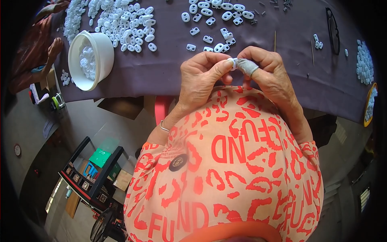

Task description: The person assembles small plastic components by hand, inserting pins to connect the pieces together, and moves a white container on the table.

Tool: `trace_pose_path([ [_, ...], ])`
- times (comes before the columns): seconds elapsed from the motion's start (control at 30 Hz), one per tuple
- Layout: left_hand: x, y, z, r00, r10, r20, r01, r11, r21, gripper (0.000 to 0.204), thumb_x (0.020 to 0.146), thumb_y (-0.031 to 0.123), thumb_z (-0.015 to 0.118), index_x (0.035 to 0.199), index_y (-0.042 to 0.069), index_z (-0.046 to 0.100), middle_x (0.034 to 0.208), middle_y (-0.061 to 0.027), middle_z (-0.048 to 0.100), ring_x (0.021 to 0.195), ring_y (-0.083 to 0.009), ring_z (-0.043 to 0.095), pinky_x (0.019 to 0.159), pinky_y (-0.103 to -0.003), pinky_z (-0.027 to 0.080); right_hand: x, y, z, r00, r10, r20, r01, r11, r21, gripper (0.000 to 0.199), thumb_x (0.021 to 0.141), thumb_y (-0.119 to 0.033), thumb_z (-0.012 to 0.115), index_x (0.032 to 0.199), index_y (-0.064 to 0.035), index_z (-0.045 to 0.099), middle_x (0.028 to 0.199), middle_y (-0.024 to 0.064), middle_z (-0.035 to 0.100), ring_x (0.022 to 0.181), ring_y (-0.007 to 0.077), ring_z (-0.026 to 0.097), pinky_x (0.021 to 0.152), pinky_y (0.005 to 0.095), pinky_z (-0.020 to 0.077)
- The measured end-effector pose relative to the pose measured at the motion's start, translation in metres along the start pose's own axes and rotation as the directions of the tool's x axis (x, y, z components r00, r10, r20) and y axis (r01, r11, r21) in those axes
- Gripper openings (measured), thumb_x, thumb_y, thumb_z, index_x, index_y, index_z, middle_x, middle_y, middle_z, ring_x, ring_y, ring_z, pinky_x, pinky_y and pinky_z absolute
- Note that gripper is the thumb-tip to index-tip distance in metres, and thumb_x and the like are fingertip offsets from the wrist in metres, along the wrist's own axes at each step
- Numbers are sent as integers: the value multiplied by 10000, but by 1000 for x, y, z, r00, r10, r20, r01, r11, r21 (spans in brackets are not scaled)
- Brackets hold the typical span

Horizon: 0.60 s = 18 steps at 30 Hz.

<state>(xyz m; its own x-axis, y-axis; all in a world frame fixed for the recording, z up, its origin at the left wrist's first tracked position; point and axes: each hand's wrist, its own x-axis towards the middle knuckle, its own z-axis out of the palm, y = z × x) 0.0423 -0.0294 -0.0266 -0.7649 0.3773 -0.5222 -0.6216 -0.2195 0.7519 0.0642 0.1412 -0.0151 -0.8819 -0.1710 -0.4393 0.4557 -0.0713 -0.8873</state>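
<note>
Head view: both hands meet at the near edge of a dark table.
Left hand: thumb and fingers pinched closed on a small white piece.
Right hand: nearly closed, its thumb in a grey cover, fingertips gripping the same piece's other side.
White piece: between the two hands' fingertips, its details partly hidden.
Loose white parts: scattered just beyond the hands.
White tub: left, holding more parts.
Black-framed glasses: far right on the table.
</note>
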Motion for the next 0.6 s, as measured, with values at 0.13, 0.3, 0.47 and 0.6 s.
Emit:
trace_pose_path([
  [0.13,0,0,1,999,-42,-11,42,999,-19,149,813,77,624,916,-27,595,797,-76,630,622,-85,590,549,-195,513,1,1,1,997,72,0,-72,997,21,110,849,-92,522,845,6,573,670,8,553,517,56,510,469,194,419],
  [0.3,2,-2,2,999,-19,-42,16,997,-72,134,808,75,629,900,-17,596,794,-78,627,651,-94,603,554,-189,503,4,5,1,999,-23,-43,22,1000,-21,122,840,-107,525,846,5,573,645,13,562,509,67,527,452,210,405],
  [0.47,5,3,0,1000,-19,-20,17,992,-125,136,815,78,617,908,-16,583,807,-90,627,682,-121,619,580,-204,512,9,5,1,958,-287,-10,272,917,-293,106,829,-50,548,922,2,552,770,5,563,646,46,514,542,188,436],
  [0.6,8,1,-6,998,-62,12,63,967,-246,133,824,76,599,921,-9,565,837,-101,624,698,-144,628,583,-221,518,9,7,2,924,-383,-10,351,858,-375,144,787,-43,584,920,-3,547,786,18,554,645,56,507,533,200,429],
])
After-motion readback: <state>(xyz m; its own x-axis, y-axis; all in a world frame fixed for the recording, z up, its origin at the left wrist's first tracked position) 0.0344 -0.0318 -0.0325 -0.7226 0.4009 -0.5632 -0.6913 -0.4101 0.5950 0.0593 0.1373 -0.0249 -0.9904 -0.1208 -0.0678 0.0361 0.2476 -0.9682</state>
